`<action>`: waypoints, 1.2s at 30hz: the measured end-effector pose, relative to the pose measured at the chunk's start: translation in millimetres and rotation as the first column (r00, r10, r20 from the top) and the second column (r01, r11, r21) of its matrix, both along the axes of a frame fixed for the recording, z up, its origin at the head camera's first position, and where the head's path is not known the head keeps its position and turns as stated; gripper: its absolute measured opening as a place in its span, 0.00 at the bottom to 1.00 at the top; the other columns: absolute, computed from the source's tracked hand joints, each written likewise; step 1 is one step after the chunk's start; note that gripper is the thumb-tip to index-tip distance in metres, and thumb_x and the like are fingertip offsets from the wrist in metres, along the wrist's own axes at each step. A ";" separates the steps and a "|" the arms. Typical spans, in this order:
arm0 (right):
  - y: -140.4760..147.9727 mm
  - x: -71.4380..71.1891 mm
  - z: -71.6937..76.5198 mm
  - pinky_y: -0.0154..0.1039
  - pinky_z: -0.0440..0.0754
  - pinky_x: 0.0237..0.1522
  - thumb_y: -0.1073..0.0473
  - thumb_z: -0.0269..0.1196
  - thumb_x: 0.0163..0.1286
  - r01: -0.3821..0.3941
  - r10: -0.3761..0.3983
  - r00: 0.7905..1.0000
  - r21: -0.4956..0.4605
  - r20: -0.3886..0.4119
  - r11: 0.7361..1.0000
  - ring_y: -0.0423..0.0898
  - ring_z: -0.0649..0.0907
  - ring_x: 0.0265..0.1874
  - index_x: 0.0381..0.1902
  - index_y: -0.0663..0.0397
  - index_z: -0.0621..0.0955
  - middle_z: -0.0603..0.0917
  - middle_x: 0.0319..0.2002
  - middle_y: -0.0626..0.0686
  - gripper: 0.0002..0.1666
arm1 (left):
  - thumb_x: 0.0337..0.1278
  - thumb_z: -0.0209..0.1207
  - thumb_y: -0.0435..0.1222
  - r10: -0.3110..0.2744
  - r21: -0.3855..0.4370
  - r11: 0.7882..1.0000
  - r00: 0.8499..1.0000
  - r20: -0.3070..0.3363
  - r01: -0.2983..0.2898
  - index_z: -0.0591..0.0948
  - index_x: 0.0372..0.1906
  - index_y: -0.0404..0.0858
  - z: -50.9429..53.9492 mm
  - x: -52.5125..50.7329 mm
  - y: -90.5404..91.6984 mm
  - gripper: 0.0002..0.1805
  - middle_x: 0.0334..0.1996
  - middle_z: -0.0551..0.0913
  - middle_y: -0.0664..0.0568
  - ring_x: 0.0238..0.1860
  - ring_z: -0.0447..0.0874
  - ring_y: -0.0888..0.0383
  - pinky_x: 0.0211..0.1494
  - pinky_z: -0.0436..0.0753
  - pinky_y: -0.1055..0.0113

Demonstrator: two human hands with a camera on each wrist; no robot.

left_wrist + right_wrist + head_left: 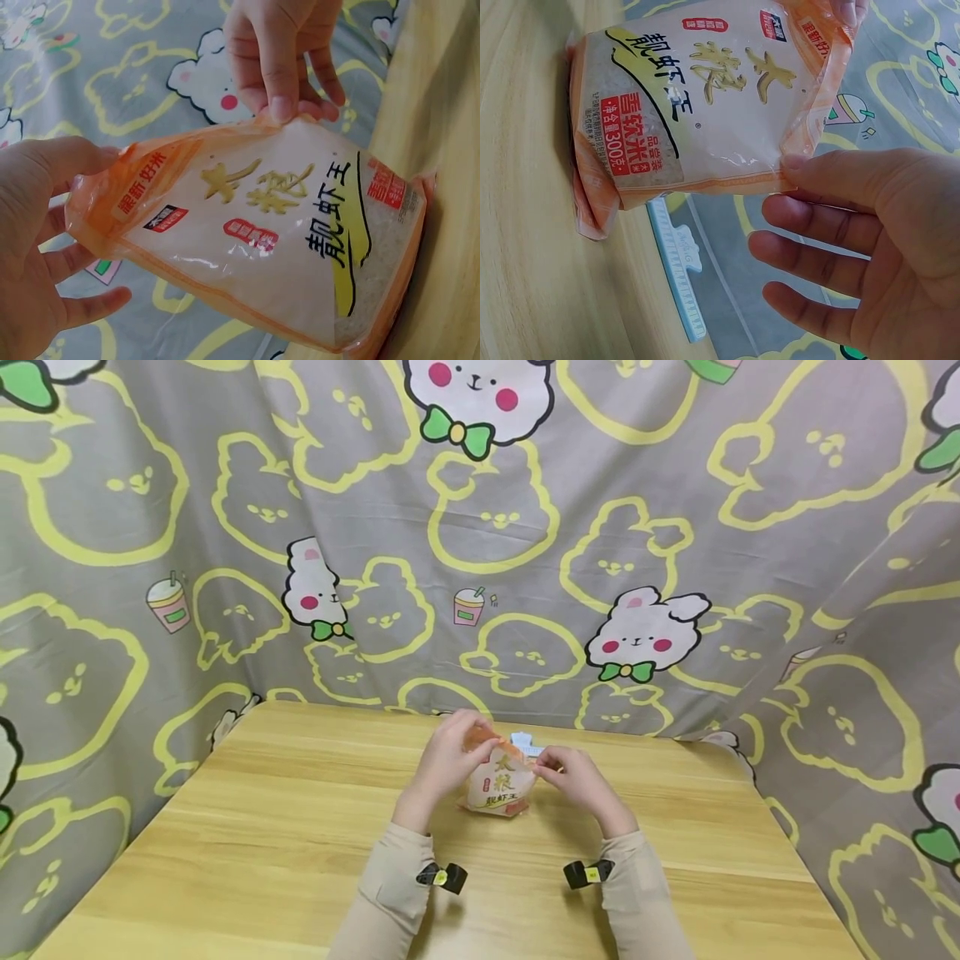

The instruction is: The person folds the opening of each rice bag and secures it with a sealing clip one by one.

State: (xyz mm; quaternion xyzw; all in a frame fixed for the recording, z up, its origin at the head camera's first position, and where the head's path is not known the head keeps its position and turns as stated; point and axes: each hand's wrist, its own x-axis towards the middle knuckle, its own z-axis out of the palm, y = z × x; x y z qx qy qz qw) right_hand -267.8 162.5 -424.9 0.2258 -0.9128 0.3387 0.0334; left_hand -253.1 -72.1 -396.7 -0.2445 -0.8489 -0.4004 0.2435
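A clear and orange plastic bag of rice (498, 789) stands on the wooden table, its printed front facing me. White grains show through its lower part in the right wrist view. My left hand (450, 758) pinches the bag's upper left corner between thumb and fingers. On the other side, my right hand (583, 782) pinches the upper right edge with thumb and index finger, its remaining fingers spread loosely. The top edge stretches between both hands; whether it is cut open cannot be told.
Behind the bag lies a light blue strip (676, 262) with ruler-like markings and a shaped tab. The wooden table (247, 843) ends at a grey patterned curtain (510, 543) at the back and sides. A small black camera sits on each wrist.
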 end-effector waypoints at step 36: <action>18.4 -14.3 -2.2 0.43 0.79 0.42 0.57 0.61 0.70 0.127 -0.128 0.992 -0.080 -0.002 0.989 0.46 0.82 0.36 0.38 0.54 0.82 0.86 0.35 0.52 0.06 | 0.58 0.66 0.39 -0.015 0.036 0.999 1.000 -0.014 0.016 0.80 0.40 0.41 -7.5 -3.6 -1.7 0.09 0.40 0.82 0.52 0.47 0.80 0.55 0.51 0.81 0.58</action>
